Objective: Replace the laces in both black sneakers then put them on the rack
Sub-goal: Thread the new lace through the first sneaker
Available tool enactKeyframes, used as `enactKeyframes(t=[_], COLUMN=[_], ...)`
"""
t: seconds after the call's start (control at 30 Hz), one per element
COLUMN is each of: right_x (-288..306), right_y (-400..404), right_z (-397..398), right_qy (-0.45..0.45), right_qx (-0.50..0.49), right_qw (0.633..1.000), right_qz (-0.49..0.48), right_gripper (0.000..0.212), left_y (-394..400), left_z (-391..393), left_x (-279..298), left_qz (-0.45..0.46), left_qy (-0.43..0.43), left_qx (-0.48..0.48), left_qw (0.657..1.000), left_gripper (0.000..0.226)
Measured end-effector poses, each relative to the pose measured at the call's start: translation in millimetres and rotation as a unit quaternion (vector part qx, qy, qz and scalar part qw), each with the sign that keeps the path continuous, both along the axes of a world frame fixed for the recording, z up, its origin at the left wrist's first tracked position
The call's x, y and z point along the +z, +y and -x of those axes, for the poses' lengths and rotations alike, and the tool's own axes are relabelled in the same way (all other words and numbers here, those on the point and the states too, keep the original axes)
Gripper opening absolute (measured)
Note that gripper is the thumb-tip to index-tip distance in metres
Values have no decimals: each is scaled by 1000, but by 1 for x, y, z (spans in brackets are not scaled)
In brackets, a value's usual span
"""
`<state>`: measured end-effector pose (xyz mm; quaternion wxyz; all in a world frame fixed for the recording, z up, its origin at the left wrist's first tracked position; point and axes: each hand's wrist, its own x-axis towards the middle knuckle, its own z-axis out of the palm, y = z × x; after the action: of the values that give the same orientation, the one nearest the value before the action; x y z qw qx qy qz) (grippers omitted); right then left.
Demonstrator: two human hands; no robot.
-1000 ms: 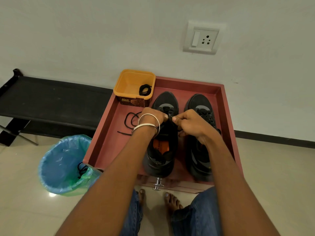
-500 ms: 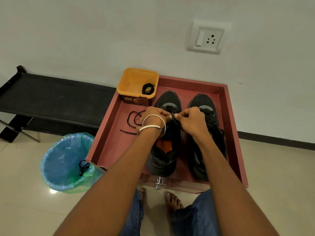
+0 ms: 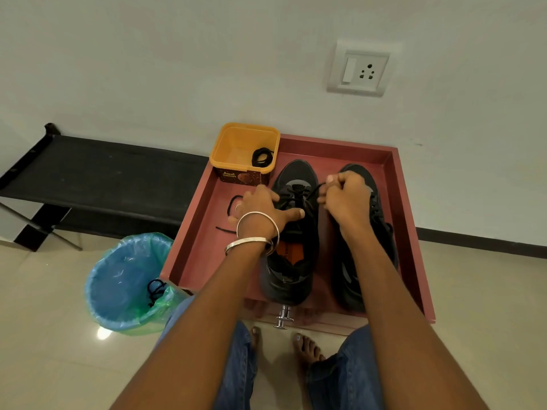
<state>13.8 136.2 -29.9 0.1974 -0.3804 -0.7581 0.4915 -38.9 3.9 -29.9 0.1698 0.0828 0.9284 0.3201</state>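
low in the frame, bare feet (image 3: 307,349) stand on the floor before the red tray (image 3: 413,232). at centre, the left sneaker (image 3: 291,261) lies heel-near, toe-far. the left hand (image 3: 260,211) rests on it, fingers spread and relaxed, thumb pressing the tongue. just right of its eyelets, the right hand (image 3: 344,196) pinches the lace (image 3: 310,192), drawn taut toward the upper right, across the shoe's long axis. the right sneaker (image 3: 381,220) lies beneath. beyond, the yellow tub (image 3: 233,149).
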Motion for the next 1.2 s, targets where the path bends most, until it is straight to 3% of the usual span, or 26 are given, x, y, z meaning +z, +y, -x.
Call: enactKeyframes(t=[0.13, 0.23, 0.33, 0.4, 0.47, 0.57, 0.67, 0.77, 0.83, 0.9, 0.97, 1.03, 1.13, 1.17, 1.2], right_x=[47, 87, 101, 86, 55, 9, -3, 5, 14, 27, 44, 59, 61, 54, 46], right_y=[0, -6, -9, -12, -10, -2, 1, -1, -2, -5, -5, 2, 10, 10, 9], right_z=[-16, -28, -29, -24, -19, -13, -10, -10, -12, -13, -16, -21, -25, -24, -24], right_qy=[130, 320, 383, 315, 132, -124, -181, -108, -16, 112, 269, 399, 450, 431, 385], right_qx=[-10, 77, 119, 110, 124, 166, 167, 134, 108, 81, 55, 53, 59, 53, 43], right_qw=[991, 944, 915, 942, 977, 967, 958, 973, 982, 987, 959, 895, 848, 856, 887], right_qz=[-24, 27, 44, -15, -113, -149, -145, -155, -152, -80, 71, 190, 273, 280, 252], right_gripper=[14, 16, 16, 12, 14, 30, 28, 26, 26, 22, 19, 20, 20, 19, 18], left_y=[-3, -4, -3, -1, 1, 3, 6, 7, 8, 9, 8, 8, 9, 9, 9], left_z=[-4, -5, -5, -5, -6, -7, -8, -9, -9, -9, -10, -10, -10, -10, -10], left_x=[3, 1, -4, -7, -10, -14, -17, -17, -17, -16, -15, -15, -14, -14, -14], left_qz=[-49, -34, -35, -27, -12, 11, 14, 16, 21, 29, 37, 40, 44, 45, 46], left_qy=[-105, -111, -97, -80, -66, -51, -36, -28, -23, -20, -17, -15, -12, -13, -14], left_qx=[-20, -40, -43, -41, -37, -33, -28, -25, -25, -26, -27, -28, -33, -33, -31], left_qw=[993, 992, 994, 996, 997, 998, 999, 999, 999, 999, 999, 999, 998, 998, 998], left_gripper=[63, 68, 62, 59, 62, 69, 66, 58, 54, 51, 49, 48, 47, 47, 47])
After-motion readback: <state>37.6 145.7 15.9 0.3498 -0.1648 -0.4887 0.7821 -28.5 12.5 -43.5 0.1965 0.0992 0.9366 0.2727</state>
